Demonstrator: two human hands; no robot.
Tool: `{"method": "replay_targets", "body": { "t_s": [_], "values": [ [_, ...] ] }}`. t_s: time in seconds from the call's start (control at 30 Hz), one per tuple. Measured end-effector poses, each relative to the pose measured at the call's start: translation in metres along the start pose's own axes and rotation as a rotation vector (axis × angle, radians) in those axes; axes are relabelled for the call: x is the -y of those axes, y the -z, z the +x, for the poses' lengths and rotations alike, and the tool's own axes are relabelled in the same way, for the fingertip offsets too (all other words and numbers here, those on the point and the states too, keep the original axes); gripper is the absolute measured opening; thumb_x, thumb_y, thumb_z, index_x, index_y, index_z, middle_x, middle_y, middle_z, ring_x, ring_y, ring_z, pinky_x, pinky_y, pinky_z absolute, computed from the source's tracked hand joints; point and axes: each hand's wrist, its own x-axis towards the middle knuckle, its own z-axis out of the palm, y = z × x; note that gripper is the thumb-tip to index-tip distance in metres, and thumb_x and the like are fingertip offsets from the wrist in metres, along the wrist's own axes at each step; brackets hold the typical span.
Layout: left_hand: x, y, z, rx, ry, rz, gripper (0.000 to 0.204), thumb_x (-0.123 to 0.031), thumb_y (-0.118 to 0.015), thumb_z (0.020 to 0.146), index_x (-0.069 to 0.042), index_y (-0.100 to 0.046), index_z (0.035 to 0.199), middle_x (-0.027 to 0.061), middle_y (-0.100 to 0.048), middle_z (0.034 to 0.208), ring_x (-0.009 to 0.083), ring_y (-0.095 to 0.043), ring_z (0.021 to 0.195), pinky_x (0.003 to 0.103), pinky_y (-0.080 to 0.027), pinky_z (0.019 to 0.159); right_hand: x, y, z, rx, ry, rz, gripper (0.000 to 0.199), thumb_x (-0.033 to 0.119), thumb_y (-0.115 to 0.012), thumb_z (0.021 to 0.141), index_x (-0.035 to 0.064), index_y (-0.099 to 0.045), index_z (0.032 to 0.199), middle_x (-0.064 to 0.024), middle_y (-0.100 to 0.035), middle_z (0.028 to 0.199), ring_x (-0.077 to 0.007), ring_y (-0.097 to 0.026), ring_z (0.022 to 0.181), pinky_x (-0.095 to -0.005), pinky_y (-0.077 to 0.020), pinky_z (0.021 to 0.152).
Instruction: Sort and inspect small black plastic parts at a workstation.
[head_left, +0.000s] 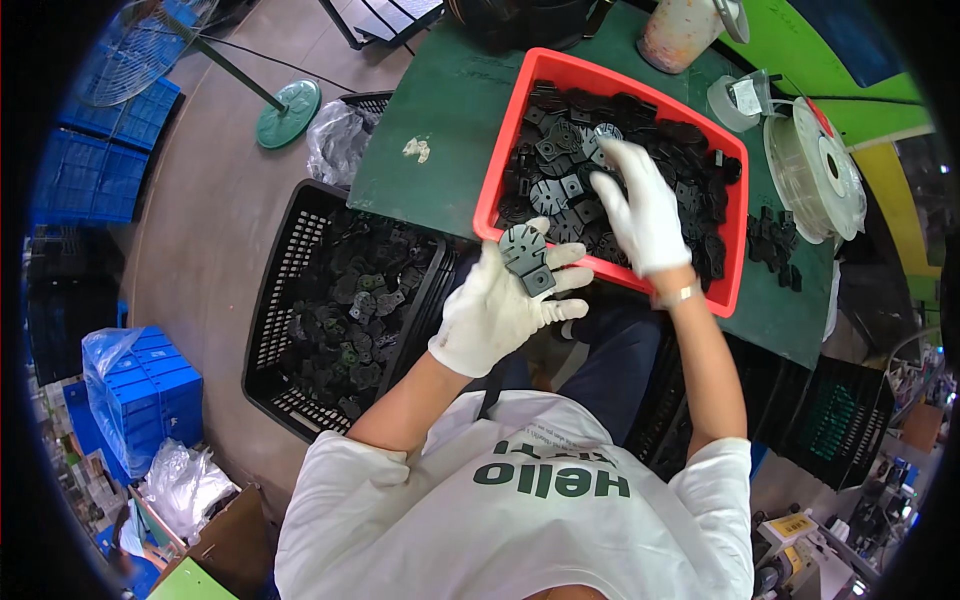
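In my white-gloved left hand (497, 305) lies a dark grey plastic part (526, 258) with a round slotted disc and a squarish tab. The thumb and fingers hold it at the front rim of a red plastic bin (487, 213), with several fingers spread. My right hand (640, 205), also gloved in white, reaches over the bin, thumb and fingers apart, nothing visible between them. Beneath it, the bin is filled with black and dark grey plastic parts (548, 194) of similar shape.
A black slotted crate (262, 330) with more dark parts stands left of the green table (405, 185). Loose black parts (770, 240) lie right of the bin, near a clear spool (815, 165). A bucket (680, 38) stands behind. On the floor are a fan base (288, 115) and blue crate (150, 390).
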Motion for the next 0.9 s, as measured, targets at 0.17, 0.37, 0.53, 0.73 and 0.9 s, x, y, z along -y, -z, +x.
{"method": "replay_targets", "body": {
  "t_s": [0.17, 0.37, 0.53, 0.73, 0.9],
  "values": [
    [-0.001, 0.012, -0.005, 0.025, -0.01, -0.03, 0.071, -0.059, -0.041, 0.089, -0.007, -0.03, 0.136, 0.0242, -0.045, 0.126, 0.0377, -0.049, 0.113, 0.048, -0.045, 0.089, -0.028, -0.03, 0.038, 0.154, -0.032, -0.207, 0.044, 0.027, -0.064, 0.08, 0.0092, -0.053, 0.119, -0.0138, -0.057, 0.108, -0.0318, -0.054, 0.103, -0.0399, -0.0457, 0.085],
    [-0.007, 0.021, -0.015, -0.081, -0.048, 0.042, 0.071, -0.06, -0.042, 0.088, -0.005, -0.034, 0.133, 0.0232, -0.049, 0.123, 0.0358, -0.052, 0.109, 0.045, -0.045, 0.084, -0.013, -0.017, 0.027, 0.329, -0.139, -0.062, 0.035, 0.033, -0.068, 0.076, 0.0083, -0.059, 0.099, -0.0126, -0.059, 0.094, -0.0303, -0.056, 0.097, -0.0397, -0.0461, 0.083],
    [-0.007, 0.023, -0.012, -0.058, -0.05, 0.039, 0.072, -0.06, -0.041, 0.089, -0.003, -0.034, 0.132, 0.0238, -0.049, 0.123, 0.0363, -0.052, 0.108, 0.045, -0.045, 0.084, -0.009, -0.027, 0.008, 0.381, 0.086, -0.233, 0.033, 0.023, -0.072, 0.072, 0.0097, -0.058, 0.099, -0.009, -0.052, 0.094, -0.0304, -0.054, 0.097, -0.038, -0.0461, 0.08],
    [-0.006, 0.018, -0.008, -0.069, -0.048, 0.013, 0.075, -0.062, -0.037, 0.089, 0.0, -0.033, 0.131, 0.0258, -0.047, 0.123, 0.0384, -0.052, 0.107, 0.046, -0.045, 0.085, -0.018, -0.015, -0.001, 0.202, -0.067, 0.08, 0.016, 0.017, -0.064, 0.078, 0.0069, -0.06, 0.09, -0.0139, -0.058, 0.085, -0.0329, -0.059, 0.083, -0.0398, -0.0475, 0.073],
    [-0.002, 0.014, -0.012, -0.174, -0.117, 0.042, 0.079, -0.063, -0.036, 0.089, 0.002, -0.031, 0.133, 0.0263, -0.044, 0.127, 0.0387, -0.05, 0.109, 0.049, -0.044, 0.089, 0.03, 0.016, -0.025, 0.264, -0.753, 0.978, 0.028, 0.016, -0.057, 0.09, -0.0049, -0.056, 0.108, -0.0057, -0.062, 0.087, -0.0111, -0.06, 0.072, -0.0243, -0.0514, 0.068]
  ]
}}
